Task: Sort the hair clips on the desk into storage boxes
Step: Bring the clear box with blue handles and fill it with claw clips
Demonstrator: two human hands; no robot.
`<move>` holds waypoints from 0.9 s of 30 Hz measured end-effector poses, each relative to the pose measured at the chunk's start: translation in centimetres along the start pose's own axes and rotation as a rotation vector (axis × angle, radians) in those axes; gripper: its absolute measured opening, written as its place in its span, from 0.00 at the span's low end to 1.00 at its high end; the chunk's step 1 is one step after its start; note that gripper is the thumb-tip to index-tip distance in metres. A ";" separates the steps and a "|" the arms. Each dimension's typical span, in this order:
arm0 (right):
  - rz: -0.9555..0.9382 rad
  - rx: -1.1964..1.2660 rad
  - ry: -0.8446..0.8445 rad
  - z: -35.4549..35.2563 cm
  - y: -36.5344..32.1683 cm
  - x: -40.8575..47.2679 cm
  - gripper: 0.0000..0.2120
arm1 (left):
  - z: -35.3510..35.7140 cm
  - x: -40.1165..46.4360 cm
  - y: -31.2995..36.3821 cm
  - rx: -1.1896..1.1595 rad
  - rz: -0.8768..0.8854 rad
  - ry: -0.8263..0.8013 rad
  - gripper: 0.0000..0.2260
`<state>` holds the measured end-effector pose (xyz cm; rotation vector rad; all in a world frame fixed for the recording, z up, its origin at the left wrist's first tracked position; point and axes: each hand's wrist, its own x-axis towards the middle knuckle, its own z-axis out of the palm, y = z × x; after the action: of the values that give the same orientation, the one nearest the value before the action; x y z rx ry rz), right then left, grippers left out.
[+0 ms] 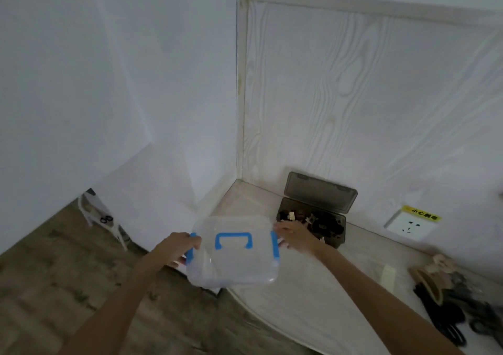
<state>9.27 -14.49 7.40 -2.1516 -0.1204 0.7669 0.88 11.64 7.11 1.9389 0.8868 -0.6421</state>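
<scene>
Clear plastic box (234, 256) with blue latches, lid on, is gripped at its sides by the left hand (183, 246) and right hand (294, 237) above the tabletop (299, 300) corner. Behind, the open grey box (315, 218) already holds clips; a pile of hair clips (446, 300) remains unsorted at right.

A yellow sticker (421, 213) at right, above a wall socket (408, 227), bears dark characters, too blurred to read surely.
</scene>
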 end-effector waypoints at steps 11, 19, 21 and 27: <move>0.284 0.248 0.170 -4.1 6.9 -4.0 0.19 | 9.4 -1.5 1.0 -0.191 0.179 0.170 0.19; 0.294 0.360 0.306 -5.9 9.2 -5.0 0.16 | 13.3 -1.9 2.4 -0.076 0.315 0.462 0.27; 0.356 0.415 0.262 -6.1 9.6 -5.3 0.18 | 12.8 -1.6 2.0 -0.071 0.282 0.436 0.26; 0.198 0.083 0.479 -6.6 10.0 -5.4 0.16 | 11.3 -2.4 0.9 -0.114 0.345 0.626 0.10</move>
<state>6.92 -27.29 5.77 -2.2256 0.3715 0.3381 -0.89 0.69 3.92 2.1479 0.8939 0.2334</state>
